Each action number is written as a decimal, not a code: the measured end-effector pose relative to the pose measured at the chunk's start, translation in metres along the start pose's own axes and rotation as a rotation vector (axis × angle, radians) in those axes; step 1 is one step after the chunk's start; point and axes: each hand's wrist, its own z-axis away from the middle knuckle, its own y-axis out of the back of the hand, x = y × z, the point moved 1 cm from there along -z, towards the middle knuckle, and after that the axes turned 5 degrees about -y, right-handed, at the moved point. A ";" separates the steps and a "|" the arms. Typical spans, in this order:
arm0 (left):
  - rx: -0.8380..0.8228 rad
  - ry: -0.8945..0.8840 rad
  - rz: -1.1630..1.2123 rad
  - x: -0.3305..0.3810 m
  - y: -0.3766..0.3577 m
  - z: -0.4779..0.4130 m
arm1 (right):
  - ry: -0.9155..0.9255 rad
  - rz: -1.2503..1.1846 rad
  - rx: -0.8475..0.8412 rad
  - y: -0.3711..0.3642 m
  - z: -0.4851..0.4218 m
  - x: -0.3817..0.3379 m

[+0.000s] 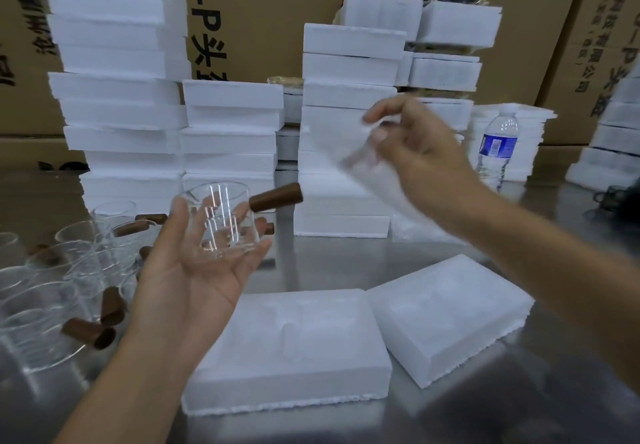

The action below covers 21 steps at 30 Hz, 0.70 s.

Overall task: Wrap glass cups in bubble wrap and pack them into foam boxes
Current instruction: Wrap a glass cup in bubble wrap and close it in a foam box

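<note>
My left hand (194,270) is palm up and carries a clear glass cup (221,218) with a brown side handle pointing right. The fingers are mostly straight under the cup. My right hand (412,146) is raised to the right and pinches a blurred sheet of bubble wrap (363,170) that hangs down toward the table. An open foam box half (287,350) lies on the steel table in front of me, and a second foam half (450,315) lies beside it at the right.
Several more glass cups with brown handles (69,270) crowd the left of the table. Tall stacks of white foam boxes (121,97) stand behind, backed by cardboard cartons (263,11). A water bottle (497,149) stands at the right.
</note>
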 end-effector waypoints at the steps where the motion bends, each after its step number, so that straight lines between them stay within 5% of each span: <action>1: 0.004 -0.008 0.027 0.002 0.001 0.000 | 0.011 0.007 -0.137 -0.011 0.012 0.002; 4: 0.005 -0.034 0.122 0.004 0.002 0.000 | -0.060 -0.029 -0.466 -0.030 0.043 0.020; 7: 0.004 -0.033 0.163 0.005 0.003 0.001 | -0.161 -0.115 -0.522 -0.028 0.058 0.038; 14: -0.021 -0.010 0.011 -0.002 0.000 0.000 | -0.188 -0.234 -0.213 -0.008 0.064 0.060; 18: -0.128 0.025 -0.187 -0.009 -0.007 0.003 | -0.080 -0.076 0.073 -0.004 0.068 0.064; 21: -0.188 0.040 -0.351 -0.017 -0.013 0.009 | 0.047 0.121 0.036 -0.003 0.073 0.062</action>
